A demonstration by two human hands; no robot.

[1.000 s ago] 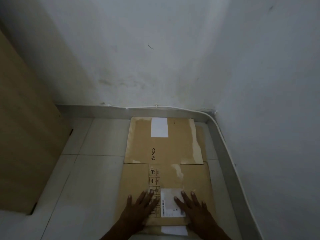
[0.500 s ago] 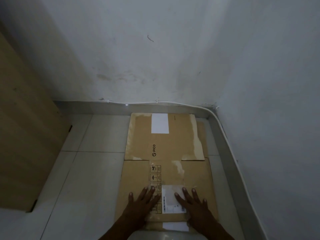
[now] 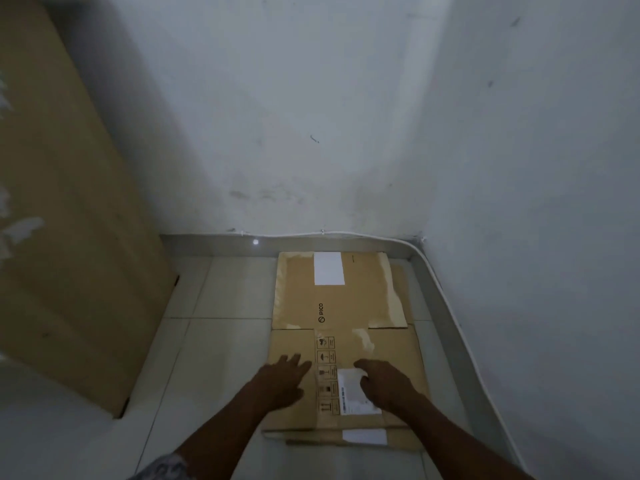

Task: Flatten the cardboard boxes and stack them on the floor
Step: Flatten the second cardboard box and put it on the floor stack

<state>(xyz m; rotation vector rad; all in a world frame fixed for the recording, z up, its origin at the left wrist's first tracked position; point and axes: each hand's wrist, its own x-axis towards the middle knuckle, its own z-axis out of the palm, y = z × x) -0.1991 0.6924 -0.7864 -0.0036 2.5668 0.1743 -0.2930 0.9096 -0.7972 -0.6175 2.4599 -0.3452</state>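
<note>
The flattened cardboard box (image 3: 346, 372) lies on the tiled floor (image 3: 221, 323), pushed into the corner where the two white walls meet, so its far edge is near the baseboard with the white cable (image 3: 349, 233). This corner keeps the pile out of the way. Under its near edge another cardboard layer (image 3: 346, 438) shows, with a white sticker on it, so I judge that a stack is already started here.

The left hand (image 3: 282, 379) is on the left half of the box, fingers spread and the grip released – it holds nothing. The right hand (image 3: 384, 381) is over the white shipping label (image 3: 356, 393), fingers a little curled, also holding nothing (I cannot tell if the palm touches the board or hovers just above it). Both hands are near the middle fold, probably because the panels spring up there and need pressing to stay flat.

At the left a large brown panel (image 3: 69, 220) stands against the wall – maybe a board or a cabinet side, I cannot say.
</note>
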